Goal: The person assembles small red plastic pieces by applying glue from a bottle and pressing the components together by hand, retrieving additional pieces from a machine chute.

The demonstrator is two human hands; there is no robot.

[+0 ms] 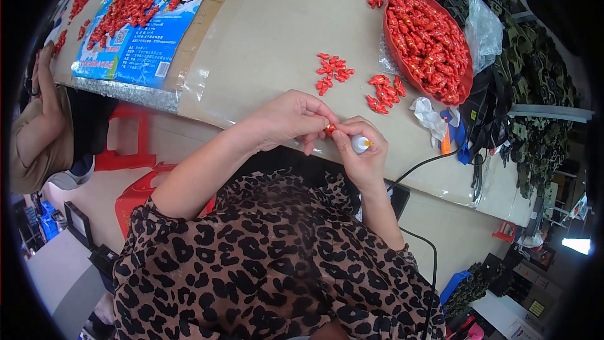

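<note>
My left hand (pixel 286 118) pinches a small red figurine with gold marks (pixel 330 129) at the table's near edge. The thumb and forefinger of my right hand (pixel 367 162) meet at the same figurine, mostly covering it. Tucked in my right hand is a small white squeeze bottle with a yellow tip (pixel 360 144), its tip pointing right. Just beyond my hands lie a loose cluster of small red pieces (pixel 333 72) and a second group of red figurines (pixel 385 93). A red basin (pixel 467 79) heaped with red figurines stands at the far right.
A blue printed sheet (pixel 141 63) with many red pieces covers the table's left end. Right of my hands lie crumpled white tissue (pixel 429 116), an orange-handled tool (pixel 446 140) and a black cable (pixel 418 165). Another person's arm (pixel 44 110) is at far left, near red stools (pixel 129 138).
</note>
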